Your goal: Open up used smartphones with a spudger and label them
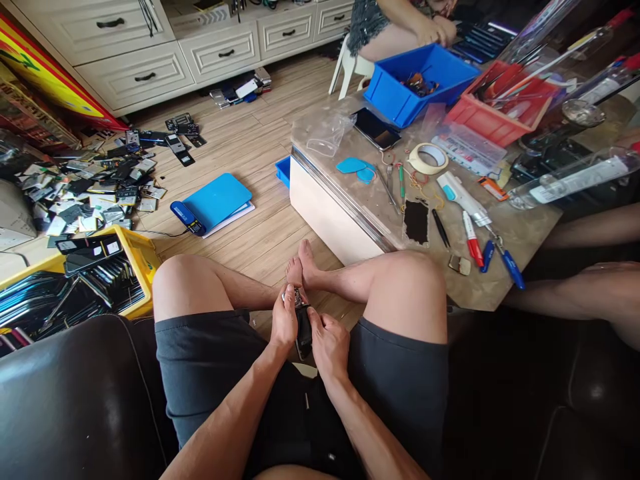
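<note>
Between my knees, my left hand (284, 319) grips the left side of a dark phone (303, 331), which looks partly opened, with small metallic parts showing at its top end. My right hand (330, 341) is closed on the phone's right side, its thumb near the upper part. Fingers hide much of the phone, and its details are too small to tell. To the right, the table (345, 200) bears a black phone part (416, 221), black tweezers (441, 229), a red and white marker (473, 239) and blue-handled pliers (513, 268).
A yellow crate (137, 267) full of phones stands at the left, near a pile of phone parts (100, 187). A blue mat (217, 200) lies on the floor. Blue (395, 100) and red bins (500, 127) stand on the table. Another person's hand (430, 32) shows behind.
</note>
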`<state>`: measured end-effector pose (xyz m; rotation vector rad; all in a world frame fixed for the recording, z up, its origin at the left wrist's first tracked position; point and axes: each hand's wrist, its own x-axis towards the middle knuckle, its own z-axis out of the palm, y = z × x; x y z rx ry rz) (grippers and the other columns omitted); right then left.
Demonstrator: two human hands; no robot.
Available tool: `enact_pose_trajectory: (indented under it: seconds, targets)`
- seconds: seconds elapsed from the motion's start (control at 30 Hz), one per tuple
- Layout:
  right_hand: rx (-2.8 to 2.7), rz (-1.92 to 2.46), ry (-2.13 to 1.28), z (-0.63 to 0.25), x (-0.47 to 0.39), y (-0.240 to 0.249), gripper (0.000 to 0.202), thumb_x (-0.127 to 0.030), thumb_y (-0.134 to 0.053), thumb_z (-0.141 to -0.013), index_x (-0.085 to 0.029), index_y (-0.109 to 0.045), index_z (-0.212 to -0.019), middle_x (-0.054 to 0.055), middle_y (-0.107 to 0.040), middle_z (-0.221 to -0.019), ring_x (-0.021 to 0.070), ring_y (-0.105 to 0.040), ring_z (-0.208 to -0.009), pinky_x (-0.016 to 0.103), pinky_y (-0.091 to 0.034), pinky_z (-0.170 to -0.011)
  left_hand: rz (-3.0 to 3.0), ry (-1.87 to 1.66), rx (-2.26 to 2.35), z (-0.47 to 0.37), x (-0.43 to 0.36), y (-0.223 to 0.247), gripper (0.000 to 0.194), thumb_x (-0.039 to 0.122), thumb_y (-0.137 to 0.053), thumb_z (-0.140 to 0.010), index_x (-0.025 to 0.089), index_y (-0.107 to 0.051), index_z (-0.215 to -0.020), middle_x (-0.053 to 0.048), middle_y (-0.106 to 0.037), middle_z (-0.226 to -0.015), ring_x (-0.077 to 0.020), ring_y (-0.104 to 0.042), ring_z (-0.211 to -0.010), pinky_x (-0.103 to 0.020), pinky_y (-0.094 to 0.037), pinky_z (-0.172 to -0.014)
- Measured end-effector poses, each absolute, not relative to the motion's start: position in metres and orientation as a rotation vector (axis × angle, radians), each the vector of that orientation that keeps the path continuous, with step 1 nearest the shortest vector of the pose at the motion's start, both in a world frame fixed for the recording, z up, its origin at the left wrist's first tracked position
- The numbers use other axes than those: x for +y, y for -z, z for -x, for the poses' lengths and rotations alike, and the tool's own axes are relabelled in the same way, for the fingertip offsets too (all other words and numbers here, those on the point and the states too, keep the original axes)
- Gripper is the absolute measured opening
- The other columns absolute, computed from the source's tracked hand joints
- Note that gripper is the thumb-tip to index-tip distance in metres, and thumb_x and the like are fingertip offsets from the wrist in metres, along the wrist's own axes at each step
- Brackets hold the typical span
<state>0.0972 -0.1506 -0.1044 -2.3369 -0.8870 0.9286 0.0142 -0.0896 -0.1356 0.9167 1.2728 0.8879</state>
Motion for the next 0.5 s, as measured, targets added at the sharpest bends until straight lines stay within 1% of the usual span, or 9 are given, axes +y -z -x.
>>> enact_pose_trajectory:
  seconds: [0.17, 0.23, 0.3, 0.37, 0.43, 0.5]
  targets:
    - [-0.839, 2.264, -0.990, -0.098, -0.153, 0.103, 0.049, -0.054, -0.050, -0.096, -0.021, -0.061, -0.061, 0.008, -0.067, -0.065, 0.0206, -0.058, -0.065, 0.030, -0.040, -0.061, -0.860, -0.908, 1.238, -0.014, -0.090, 0.139, 0.047, 0.062, -0.051, -0.096, 0.018, -0.067, -0.103, -0.001, -0.063, -0.080, -0.0177, -0.055, -0.075, -0.028, -0.044, -0.076]
    - [-0.799, 2.187, -1.091, -0.102, -0.154, 0.103, 0.051, -0.058, -0.049, -0.095, -0.021, -0.062, -0.062, 0.006, -0.064, -0.061, 0.0198, -0.059, -0.061, 0.028, -0.043, -0.057, -0.833, -0.901, 1.188, -0.014, -0.089, 0.135, 0.049, 0.062, -0.050, -0.096, 0.018, -0.067, -0.105, -0.001, -0.064, -0.078, -0.0176, -0.057, -0.072, -0.029, -0.045, -0.074]
    - [-0.760, 2.083, -1.211, -0.107, -0.155, 0.101, 0.052, -0.061, -0.050, -0.094, -0.019, -0.066, -0.067, 0.004, -0.063, -0.061, 0.0196, -0.060, -0.059, 0.027, -0.046, -0.052, -0.812, -0.883, 1.124, -0.014, -0.089, 0.128, 0.051, 0.063, -0.047, -0.097, 0.018, -0.066, -0.110, -0.002, -0.066, -0.079, -0.0180, -0.059, -0.071, -0.030, -0.048, -0.073]
    - [-0.730, 1.981, -1.302, -0.113, -0.157, 0.099, 0.049, -0.061, -0.054, -0.091, -0.018, -0.072, -0.079, 0.004, -0.068, -0.068, 0.0214, -0.064, -0.064, 0.027, -0.050, -0.053, -0.779, -0.882, 1.041, -0.013, -0.089, 0.121, 0.051, 0.062, -0.045, -0.098, 0.019, -0.064, -0.119, -0.004, -0.069, -0.086, -0.0190, -0.063, -0.073, -0.032, -0.051, -0.074]
    - [-0.709, 1.902, -1.347, -0.117, -0.158, 0.098, 0.045, -0.059, -0.059, -0.088, -0.017, -0.076, -0.092, 0.006, -0.074, -0.080, 0.0240, -0.069, -0.075, 0.029, -0.054, -0.060, -0.731, -0.918, 0.941, -0.011, -0.090, 0.116, 0.047, 0.057, -0.050, -0.098, 0.021, -0.061, -0.126, -0.007, -0.072, -0.096, -0.0205, -0.067, -0.080, -0.034, -0.053, -0.078]
    - [-0.698, 1.853, -1.361, -0.119, -0.159, 0.097, 0.042, -0.056, -0.065, -0.084, -0.018, -0.077, -0.099, 0.007, -0.077, -0.088, 0.0262, -0.071, -0.083, 0.032, -0.056, -0.069, -0.696, -0.956, 0.862, -0.008, -0.091, 0.113, 0.042, 0.049, -0.057, -0.098, 0.020, -0.062, -0.128, -0.009, -0.072, -0.104, -0.0223, -0.069, -0.087, -0.035, -0.054, -0.080]
